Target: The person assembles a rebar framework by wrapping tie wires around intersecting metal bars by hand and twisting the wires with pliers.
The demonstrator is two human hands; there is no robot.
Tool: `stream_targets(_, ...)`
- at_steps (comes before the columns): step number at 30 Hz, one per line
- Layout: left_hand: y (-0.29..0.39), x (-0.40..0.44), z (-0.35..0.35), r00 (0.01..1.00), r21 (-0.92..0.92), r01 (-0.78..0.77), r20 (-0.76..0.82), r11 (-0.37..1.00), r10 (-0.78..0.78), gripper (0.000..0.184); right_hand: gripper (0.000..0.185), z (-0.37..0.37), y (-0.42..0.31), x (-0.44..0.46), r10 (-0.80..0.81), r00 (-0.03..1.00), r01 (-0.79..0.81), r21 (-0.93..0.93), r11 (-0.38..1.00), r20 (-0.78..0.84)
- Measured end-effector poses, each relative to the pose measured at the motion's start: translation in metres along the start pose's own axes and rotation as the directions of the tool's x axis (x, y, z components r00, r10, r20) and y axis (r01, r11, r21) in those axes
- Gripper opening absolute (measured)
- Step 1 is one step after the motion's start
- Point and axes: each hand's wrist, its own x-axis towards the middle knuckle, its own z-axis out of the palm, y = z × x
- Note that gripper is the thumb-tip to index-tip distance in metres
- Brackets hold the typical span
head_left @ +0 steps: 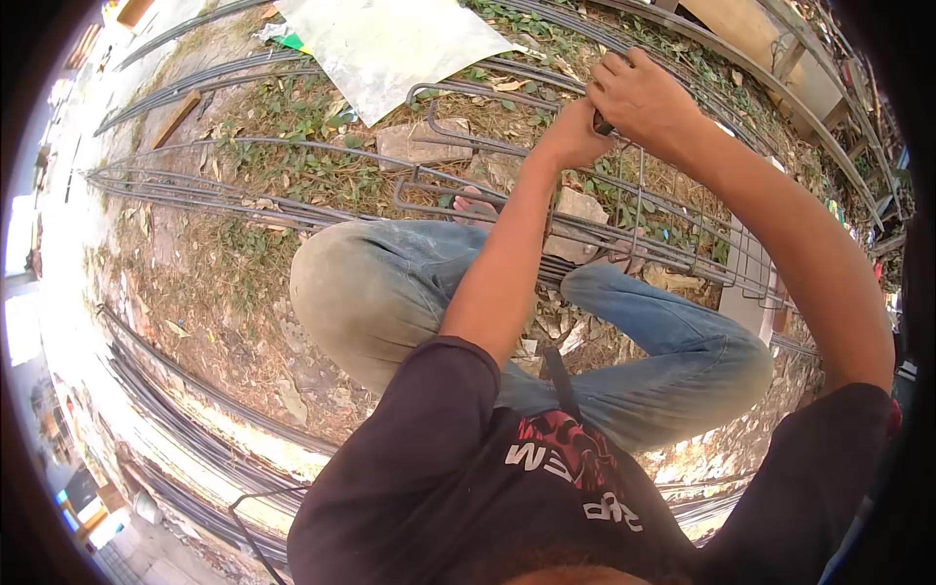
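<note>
My left hand and my right hand meet above a rebar cage, both with curled fingers. A short dark piece shows between them, at the right hand's palm; its kind is hidden by the fingers. What the left hand grips, if anything, cannot be made out. The cage is long thin bars joined by bent square stirrups, running from the middle toward the right. Bent hook ends of the bars stick out left of my hands. My knees are bent on either side below the cage.
Loose rebar lies in bundles to the left, with more bars at lower left. A pale sheet covers ground at the top. Flat stones lie under the bars. A wood scrap is at upper left; wooden boards stand at upper right.
</note>
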Motion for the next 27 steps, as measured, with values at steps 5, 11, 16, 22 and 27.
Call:
stream_targets(5, -0.001, -0.003, -0.003, 1.0, 0.027, 0.017, -0.005, 1.0, -0.016, 0.045, 0.023, 0.011, 0.006, -0.005, -0.094, 0.977, 0.083, -0.065, 0.994, -0.192)
stream_targets(11, 0.013, -0.021, 0.05, 0.734, 0.399, -0.16, -0.563, 0.903, 0.379, 0.05, 0.021, -0.026, 0.03, 0.018, -0.078, 0.585, -0.592, 0.49, 0.639, 0.807)
stream_targets(16, -0.013, -0.017, 0.055, 0.906, 0.18, -0.142, -0.372, 0.973, 0.201, 0.052, 0.023, -0.022, 0.033, 0.012, -0.092, 0.697, -0.469, 0.549, 0.691, 0.711)
stream_targets(22, -0.005, -0.008, 0.007, 0.997, 0.168, -0.064, 0.061, 0.984, 0.054, 0.057, 0.009, 0.001, -0.009, -0.013, 0.09, 0.973, -0.13, 0.181, 0.975, 0.21)
stream_targets(27, 0.025, -0.021, -0.09, 0.986, 0.22, -0.01, -0.158, 0.975, 0.046, 0.089, 0.037, 0.016, 0.011, -0.07, -0.072, 0.631, -0.764, 0.635, 0.112, 0.772)
